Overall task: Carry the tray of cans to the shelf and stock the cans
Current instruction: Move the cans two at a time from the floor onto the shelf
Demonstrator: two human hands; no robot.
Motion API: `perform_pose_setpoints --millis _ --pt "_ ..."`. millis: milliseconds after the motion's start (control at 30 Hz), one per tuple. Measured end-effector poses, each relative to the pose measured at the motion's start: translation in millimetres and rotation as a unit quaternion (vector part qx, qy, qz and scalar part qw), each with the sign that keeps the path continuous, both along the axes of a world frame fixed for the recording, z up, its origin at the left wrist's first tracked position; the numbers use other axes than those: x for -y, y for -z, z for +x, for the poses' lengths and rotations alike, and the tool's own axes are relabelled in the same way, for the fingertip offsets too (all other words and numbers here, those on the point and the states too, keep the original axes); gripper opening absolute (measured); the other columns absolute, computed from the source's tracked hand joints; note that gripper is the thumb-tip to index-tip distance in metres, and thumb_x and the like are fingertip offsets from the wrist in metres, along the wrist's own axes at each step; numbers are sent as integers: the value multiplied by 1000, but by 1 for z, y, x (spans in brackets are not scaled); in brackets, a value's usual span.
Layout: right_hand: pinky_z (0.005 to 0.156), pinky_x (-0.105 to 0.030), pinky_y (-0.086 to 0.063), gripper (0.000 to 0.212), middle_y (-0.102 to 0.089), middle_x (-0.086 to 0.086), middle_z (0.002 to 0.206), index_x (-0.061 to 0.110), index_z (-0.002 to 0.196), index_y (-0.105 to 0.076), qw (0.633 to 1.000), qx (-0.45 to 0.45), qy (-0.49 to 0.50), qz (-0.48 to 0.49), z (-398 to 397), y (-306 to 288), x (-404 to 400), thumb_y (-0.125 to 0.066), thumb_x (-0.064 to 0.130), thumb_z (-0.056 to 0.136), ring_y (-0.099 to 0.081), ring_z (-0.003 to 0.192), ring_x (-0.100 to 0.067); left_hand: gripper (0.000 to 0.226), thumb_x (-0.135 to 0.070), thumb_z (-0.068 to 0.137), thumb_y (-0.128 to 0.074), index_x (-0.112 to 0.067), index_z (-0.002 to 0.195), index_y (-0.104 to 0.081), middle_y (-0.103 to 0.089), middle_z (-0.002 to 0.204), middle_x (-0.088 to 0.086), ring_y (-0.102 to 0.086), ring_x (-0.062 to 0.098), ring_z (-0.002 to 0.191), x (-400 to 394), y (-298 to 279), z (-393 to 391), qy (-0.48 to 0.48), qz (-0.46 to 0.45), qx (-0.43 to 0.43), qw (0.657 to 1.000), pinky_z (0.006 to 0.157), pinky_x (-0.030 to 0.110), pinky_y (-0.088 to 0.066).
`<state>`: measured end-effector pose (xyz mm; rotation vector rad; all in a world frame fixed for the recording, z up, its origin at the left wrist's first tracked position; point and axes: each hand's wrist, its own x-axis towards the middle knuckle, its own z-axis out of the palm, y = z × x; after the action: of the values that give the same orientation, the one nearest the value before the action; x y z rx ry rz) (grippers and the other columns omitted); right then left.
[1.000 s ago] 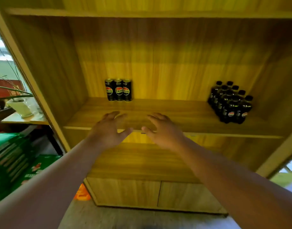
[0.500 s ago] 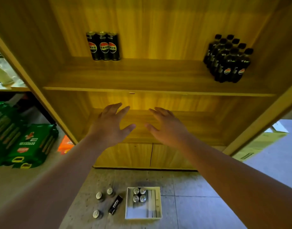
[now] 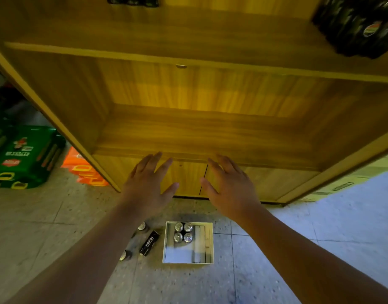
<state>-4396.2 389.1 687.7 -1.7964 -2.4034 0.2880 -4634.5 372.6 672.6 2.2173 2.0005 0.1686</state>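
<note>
A white tray (image 3: pixel 186 256) sits on the floor in front of the wooden shelf unit (image 3: pixel 188 132), with several upright black cans (image 3: pixel 183 232) in its far left corner. One black can (image 3: pixel 149 242) lies on its side left of the tray, and two more stand near it, one can (image 3: pixel 142 226) behind and another can (image 3: pixel 123 255) in front. My left hand (image 3: pixel 148 185) and my right hand (image 3: pixel 229 185) hover above the tray, fingers spread, palms down, holding nothing. A row of cans (image 3: pixel 132 0) stands on the upper shelf at the top edge.
A pack of dark bottles (image 3: pixel 359 27) sits on the upper shelf at the right. Green drink packs (image 3: pixel 24 156) and orange packs (image 3: pixel 85 170) lie on the floor to the left. The lower open shelf and cabinet doors (image 3: pixel 188 178) are behind my hands.
My view has tilted down from the upper shelf to the floor. Both hands have dropped lower, staying spread and empty, and the tray now shows larger beneath them.
</note>
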Motion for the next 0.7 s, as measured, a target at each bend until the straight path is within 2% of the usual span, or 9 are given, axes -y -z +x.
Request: perform_pose_setpoints --millis 67,200,367,500,700 --pt "114 -46 -31 71 -22 2 162 30 153 -29 1000 -9 -7 -8 4 34 -2 -22 69 94 -18 149 -21 86 -75 81 -17 -32 156 -23 -17 164 1 -14 27 150 1 32 1 -3 -8 7 1000 118 47 -23" --pt "117 -41 -20 70 -13 4 165 32 156 -22 998 11 -45 -32 8 119 4 -23 67 95 -9 151 -20 87 -76 81 -16 -33 157 -17 -12 165 1 -8 26 151 18 119 2 -21 -27 0 999 120 47 -17" --pt "117 -42 -23 70 -16 2 164 30 155 -23 998 22 -58 -28 13 241 1 -23 66 95 -11 151 -20 84 -76 83 -24 -34 156 -16 -11 165 -1 -9 24 151 25 249 13 -44 -27 14 999 117 47 -23" --pt "116 -42 -27 70 -18 4 163 33 155 -21 997 19 -61 -31 14 354 5 -23 68 94 -13 151 -19 84 -75 86 -32 -34 156 -15 -9 166 0 -7 24 152 35 360 21 -39 -35 14 998 119 46 -17" --pt "117 -43 -27 69 -19 4 163 33 155 -23 997 1 -70 -38 10 511 13 -30 66 94 -14 150 -19 87 -76 81 -34 -31 154 -24 -19 164 1 -12 25 151 46 510 20 -50 -34 16 998 118 49 -23"
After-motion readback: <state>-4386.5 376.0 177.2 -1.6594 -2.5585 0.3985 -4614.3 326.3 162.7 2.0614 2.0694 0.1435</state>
